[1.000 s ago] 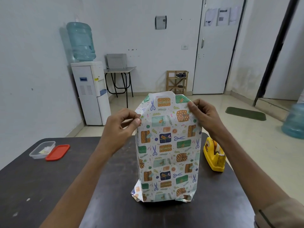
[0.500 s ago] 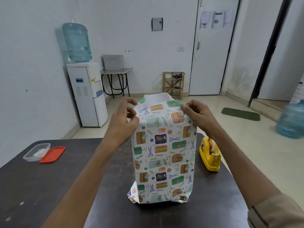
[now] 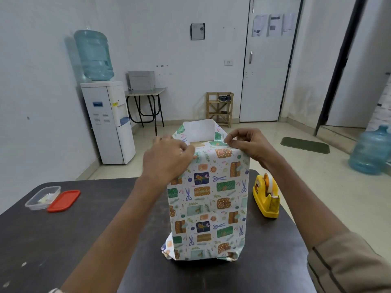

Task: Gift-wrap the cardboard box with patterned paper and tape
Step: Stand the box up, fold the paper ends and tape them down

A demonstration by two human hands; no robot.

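The box stands upright on the dark table (image 3: 63,240), covered in white patterned wrapping paper (image 3: 208,204). A sliver of brown cardboard box (image 3: 197,143) shows at the open top. The far paper flap (image 3: 198,131) stands up, white side toward me. My left hand (image 3: 167,159) grips the near top edge of the paper at the left corner, fingers curled over it. At the right corner my right hand (image 3: 247,142) pinches the same folded edge. The paper's bottom end is crumpled and folded under.
A yellow tape dispenser (image 3: 266,197) sits on the table just right of the box. A clear plastic container (image 3: 43,197) and its red lid (image 3: 63,200) lie at the far left. Beyond the table are a water cooler (image 3: 108,121) and a blue water jug (image 3: 370,153).
Both hands have pushed the near top flap down and inward over the box, so the far flap's white inside and the cardboard top now show. The camera tilted down slightly.
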